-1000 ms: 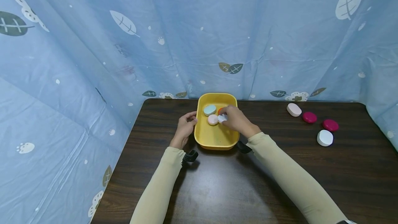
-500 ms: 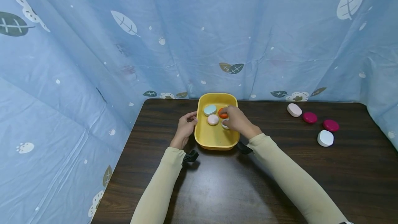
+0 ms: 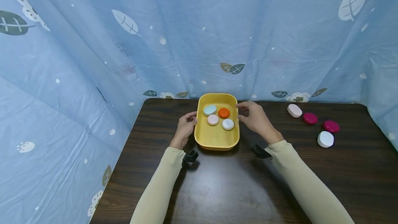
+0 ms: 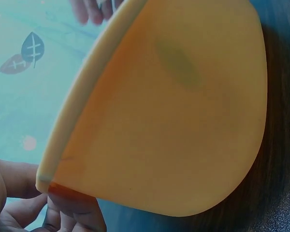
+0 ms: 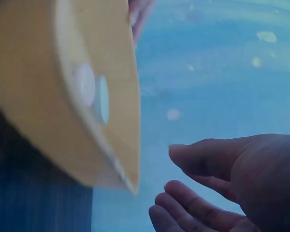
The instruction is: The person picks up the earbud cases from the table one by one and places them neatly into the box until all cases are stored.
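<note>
Left hand (image 3: 184,129): thumb and fingers pinch the near-side rim of the yellow tray (image 3: 216,139), which sits between both hands. Right hand (image 3: 255,118): just beside the opposite wall, thumb parted from gently bent fingers, holding nothing. White disc (image 3: 228,124) and orange disc (image 3: 224,113) lie toward the right hand; pink disc (image 3: 212,119) toward the left.

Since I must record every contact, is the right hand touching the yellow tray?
Apart: the right wrist view plainly shows blue cloth between the right hand and the yellow tray.
</note>
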{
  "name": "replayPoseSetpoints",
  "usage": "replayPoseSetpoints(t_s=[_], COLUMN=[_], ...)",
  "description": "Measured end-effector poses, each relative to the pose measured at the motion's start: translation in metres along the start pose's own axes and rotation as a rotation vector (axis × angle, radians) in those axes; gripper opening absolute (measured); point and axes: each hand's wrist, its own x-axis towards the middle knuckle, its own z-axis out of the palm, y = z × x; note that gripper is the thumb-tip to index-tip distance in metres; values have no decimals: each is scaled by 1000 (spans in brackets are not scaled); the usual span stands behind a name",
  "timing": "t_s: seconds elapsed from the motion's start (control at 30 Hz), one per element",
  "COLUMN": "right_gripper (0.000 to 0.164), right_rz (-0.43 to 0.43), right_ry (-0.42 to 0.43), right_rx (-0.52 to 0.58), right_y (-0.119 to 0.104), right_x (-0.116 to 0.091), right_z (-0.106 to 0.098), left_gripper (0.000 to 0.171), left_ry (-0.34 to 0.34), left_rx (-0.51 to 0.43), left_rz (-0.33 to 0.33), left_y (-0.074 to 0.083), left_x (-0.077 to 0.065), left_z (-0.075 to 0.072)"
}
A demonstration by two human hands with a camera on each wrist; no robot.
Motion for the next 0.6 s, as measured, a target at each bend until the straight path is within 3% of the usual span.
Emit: replayPoseSetpoints(t_s=[0.6], right_gripper=[41], right_rz=[115], right_ry=[237], right_rx=[-127], right_y=[100], right_x=[-71], right_z=[-72], left_gripper=[38], left_ry=[-5], left_rx=[16], left_rz=[-1], left_y=[0], left_x=[2], left_z=[2])
